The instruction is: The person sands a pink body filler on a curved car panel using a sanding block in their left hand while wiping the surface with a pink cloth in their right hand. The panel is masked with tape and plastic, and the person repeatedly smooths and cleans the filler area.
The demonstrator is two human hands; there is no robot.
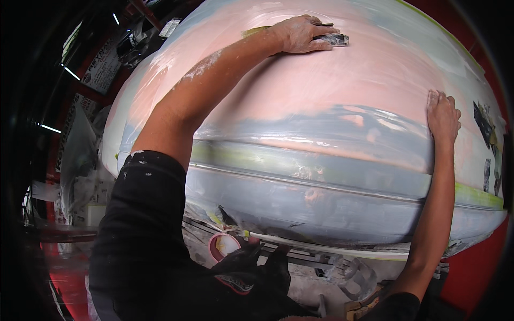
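A large curved car body panel [375,69] fills the view, wet and shiny, with patches of pink filler and grey-blue primer. My left hand [302,35], dusted white, presses a dark, worn sanding pad [334,39] flat on the pink area near the top. Its fingers are bent over the pad, whose front end sticks out to the right. On the panel's right side rests my right hand [444,116], fingers curled in against the surface. Whatever may be inside that hand is hidden.
A pink-rimmed tub [217,247] with something pale inside stands on the floor below the panel, close to my feet. Dark torn scraps [484,125] cling to the panel's right end. Signs [101,67] and plastic sheeting [77,155] are at the left.
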